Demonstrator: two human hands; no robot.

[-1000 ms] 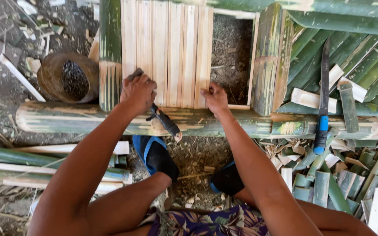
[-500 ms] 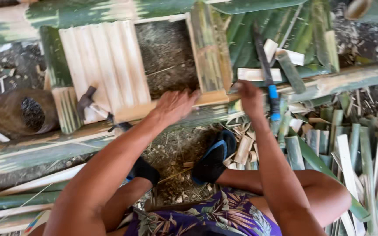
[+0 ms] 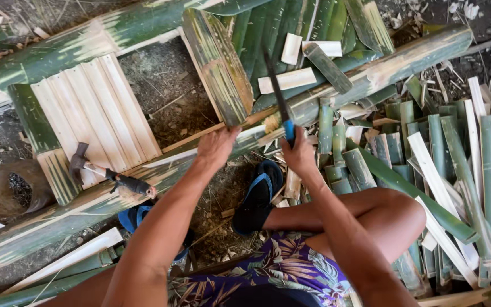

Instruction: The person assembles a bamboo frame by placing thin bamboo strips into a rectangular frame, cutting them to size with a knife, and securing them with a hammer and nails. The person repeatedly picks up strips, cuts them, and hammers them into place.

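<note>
Two hands worked at the near rail of a bamboo frame. My right hand (image 3: 300, 152) was clenched round the blue handle of a machete (image 3: 280, 102), whose dark blade pointed away from me across the long green bamboo pole (image 3: 370, 74). My left hand (image 3: 216, 149) rested released, fingers loose, on the same pole just beside a short split bamboo piece (image 3: 218, 68) standing crosswise in the frame. Pale bamboo slats (image 3: 95, 116) lay side by side at the frame's left end. A hammer (image 3: 109, 176) lay on the pole left of my hands, untouched. Cut bamboo strips (image 3: 461, 165) were heaped at right.
</note>
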